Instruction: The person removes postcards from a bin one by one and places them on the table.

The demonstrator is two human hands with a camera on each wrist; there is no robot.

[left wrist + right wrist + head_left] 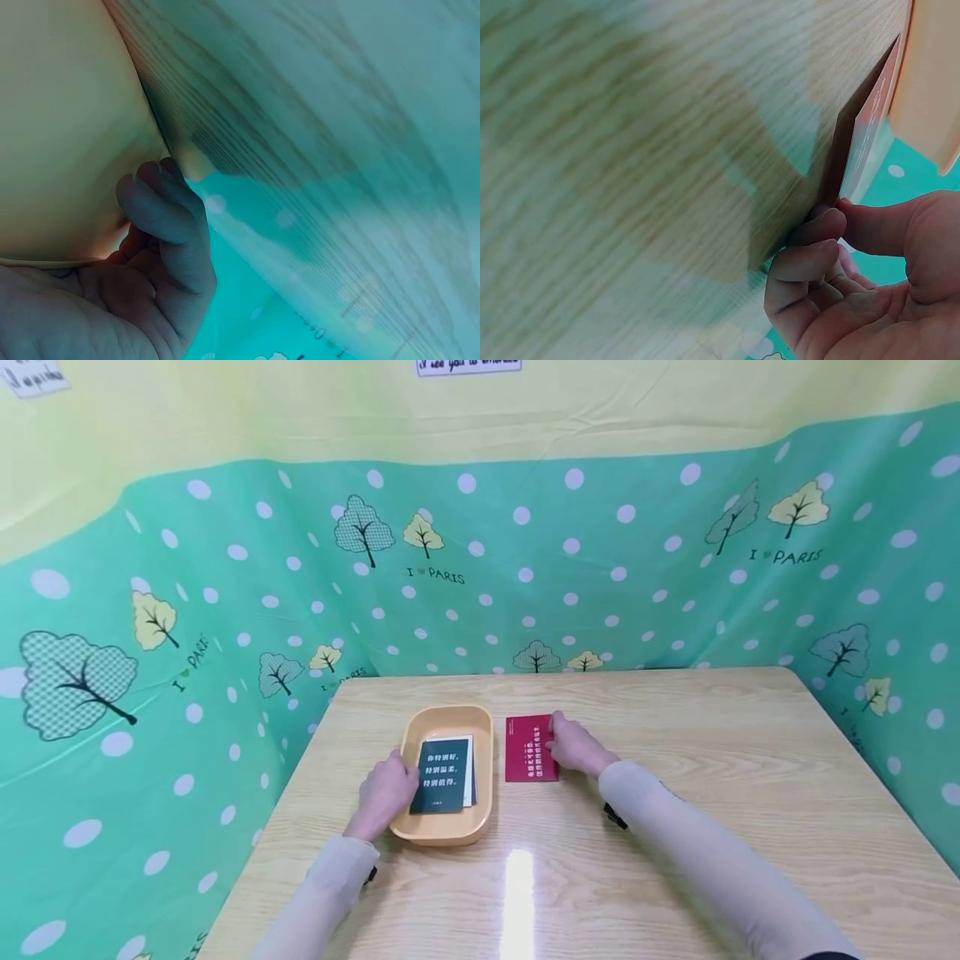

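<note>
A pale orange plastic bin point(486, 760) stands on the table, left of centre in the head view. My left hand point(387, 789) grips its left rim; in the left wrist view the fingers point(161, 210) curl against the outside of the wall. Inside the bin lies a dark green card point(441, 793) with white writing, over a white one point(470, 772). To the right of the bin is a red card point(525, 750) with white writing. My right hand point(579, 745) pinches its right edge between thumb and forefinger, and in the right wrist view the red card point(866, 124) is tilted up slightly.
The light wooden table point(675, 727) extends right of the cards and toward the front, with a bright reflection near its front middle. A green dotted curtain point(540, 560) printed with trees surrounds the back and both sides.
</note>
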